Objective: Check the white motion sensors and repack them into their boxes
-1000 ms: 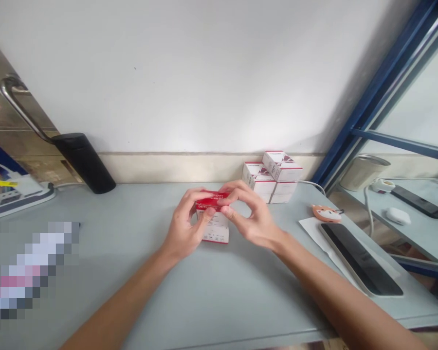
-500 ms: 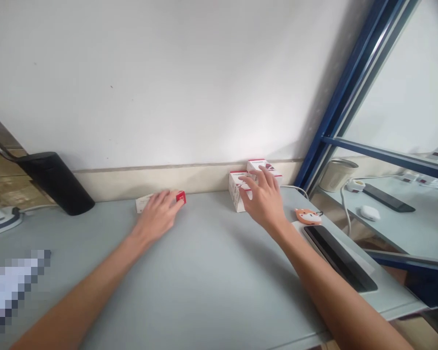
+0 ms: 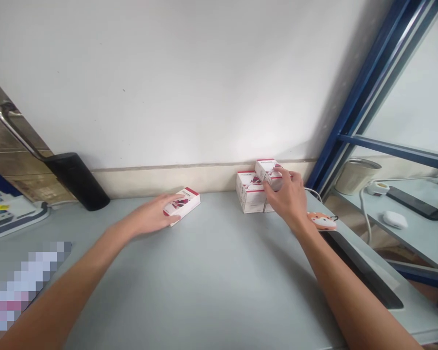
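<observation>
My left hand (image 3: 151, 214) is closed around a small white carton with red edges (image 3: 182, 206), which lies at an angle on the desk near the wall. The thumb is on its near side and the fingers reach across its top. To the right, two more cartons of this kind (image 3: 253, 197) stand side by side against the wall. A smaller carton (image 3: 267, 168) rests on top of them. My right hand (image 3: 290, 194) grips that top carton between thumb and fingers, and covers its right part.
At the left a black cylinder (image 3: 78, 182) leans by the wall, near a white power strip (image 3: 14, 218). On the right lie an orange animal-face case (image 3: 321, 221) and a dark phone-like slab (image 3: 361, 267). A blue-framed mirror (image 3: 350, 138) borders the desk.
The left carton has turned and now lies with its printed face up, moved slightly right. My right hand has come down from above the cartons onto the top one. The view has shifted left.
</observation>
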### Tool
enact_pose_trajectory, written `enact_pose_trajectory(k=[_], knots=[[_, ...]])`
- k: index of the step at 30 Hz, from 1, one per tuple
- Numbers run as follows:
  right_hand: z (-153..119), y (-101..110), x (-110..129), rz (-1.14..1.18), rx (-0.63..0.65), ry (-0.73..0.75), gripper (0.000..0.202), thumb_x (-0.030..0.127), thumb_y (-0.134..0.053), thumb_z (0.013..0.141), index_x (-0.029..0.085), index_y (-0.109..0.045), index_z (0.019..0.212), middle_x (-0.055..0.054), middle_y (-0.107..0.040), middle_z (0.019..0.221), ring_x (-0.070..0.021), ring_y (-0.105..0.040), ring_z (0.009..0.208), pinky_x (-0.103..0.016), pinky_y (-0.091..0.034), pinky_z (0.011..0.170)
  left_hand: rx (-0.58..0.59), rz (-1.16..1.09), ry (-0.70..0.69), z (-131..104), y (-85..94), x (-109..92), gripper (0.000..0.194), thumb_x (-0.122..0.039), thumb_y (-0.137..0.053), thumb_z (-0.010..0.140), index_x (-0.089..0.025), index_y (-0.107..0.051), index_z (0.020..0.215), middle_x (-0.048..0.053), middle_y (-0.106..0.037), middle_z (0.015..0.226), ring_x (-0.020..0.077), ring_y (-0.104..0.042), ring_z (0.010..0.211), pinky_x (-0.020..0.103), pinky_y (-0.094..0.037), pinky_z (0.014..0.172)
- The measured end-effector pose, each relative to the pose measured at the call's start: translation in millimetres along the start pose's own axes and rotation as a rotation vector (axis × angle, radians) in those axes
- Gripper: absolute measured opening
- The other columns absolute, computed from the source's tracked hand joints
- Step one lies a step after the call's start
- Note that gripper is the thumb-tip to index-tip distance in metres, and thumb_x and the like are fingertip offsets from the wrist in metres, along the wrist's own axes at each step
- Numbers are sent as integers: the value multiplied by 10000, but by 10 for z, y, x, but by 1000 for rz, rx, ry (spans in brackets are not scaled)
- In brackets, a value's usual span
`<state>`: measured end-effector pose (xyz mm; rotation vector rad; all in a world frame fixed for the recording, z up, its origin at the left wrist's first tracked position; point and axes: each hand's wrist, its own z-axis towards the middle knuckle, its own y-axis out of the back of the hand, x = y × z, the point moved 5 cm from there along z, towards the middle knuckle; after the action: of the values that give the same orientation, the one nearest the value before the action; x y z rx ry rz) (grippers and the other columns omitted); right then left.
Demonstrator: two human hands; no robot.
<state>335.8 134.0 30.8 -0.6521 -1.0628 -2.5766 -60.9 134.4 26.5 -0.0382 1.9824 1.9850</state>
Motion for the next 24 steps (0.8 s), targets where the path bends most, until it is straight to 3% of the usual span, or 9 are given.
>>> enact_pose_trajectory(k=[4,7,11,13,16,18,20,22,24], knots=[[13,46,4,52,4,-49,607,566,-638,910,237,-635,1419,-186,-595,1366,-384,-606,1238,-503,-517,986,-108,105,240,-100,-89,-23,653,-573,-478,940,-384,-490,1565,134,-644,1348,325,-736,902,404,-547,708],[11,54,-5,76,10,-78,600,576,-646,899,250,-655,1402,-176,-605,1376,-377,-619,1210,-499,-520,957,-145,149,281,-40,-154,-173,638,-542,-434,960,-273,-501,1535,187,-634,1257,353,-726,902,437,-547,725],[18,126,5,152,-61,-86,557,541,-677,887,258,-683,1367,-157,-628,1386,-361,-621,1231,-498,-515,986,-173,162,287,58,-164,-224,564,-523,-417,982,-244,-558,1451,186,-640,1192,363,-720,923,466,-553,767],[20,199,51,227,-146,-48,531,521,-702,878,251,-694,1336,-148,-646,1357,-339,-631,1224,-493,-504,1030,-204,178,279,45,-166,-237,578,-556,-438,989,-221,-562,1444,203,-644,1207,391,-706,1004,511,-549,846],[-23,250,179,446,-230,21,517,518,-719,889,239,-675,1322,-135,-678,1328,-302,-650,1205,-471,-510,1054,-469,189,149,-77,-103,-425,616,-593,-506,992,-175,-573,1439,272,-583,1392,487,-557,1317,660,-421,1075],[-96,161,300,673,-129,1,526,544,-697,919,231,-636,1337,-133,-711,1292,-284,-680,1138,-445,-553,983,-635,13,-39,-198,-72,-659,516,-563,-516,1018,-219,-609,1391,232,-578,1460,462,-489,1417,674,-369,1142],[-231,0,473,923,88,-63,521,586,-633,964,227,-597,1341,-136,-730,1282,-272,-705,1078,-415,-586,896,-531,-399,-178,-255,-121,-881,516,-570,-514,1036,-288,-528,1468,162,-615,1470,359,-561,1391,572,-468,1114],[-432,-134,698,1130,346,-97,502,617,-566,998,232,-584,1320,-130,-732,1296,-270,-719,1061,-400,-603,856,-348,-855,-206,-284,-192,-1070,578,-587,-498,1050,-313,-394,1548,157,-621,1484,290,-662,1293,478,-566,1021],[-658,-190,912,1197,603,-80,470,627,-551,1008,243,-598,1275,-107,-745,1262,-268,-728,1044,-411,-612,868,-312,-1159,-204,-327,-216,-1179,595,-603,-518,1042,-306,-346,1528,154,-634,1472,268,-685,1276,450,-589,1012]])
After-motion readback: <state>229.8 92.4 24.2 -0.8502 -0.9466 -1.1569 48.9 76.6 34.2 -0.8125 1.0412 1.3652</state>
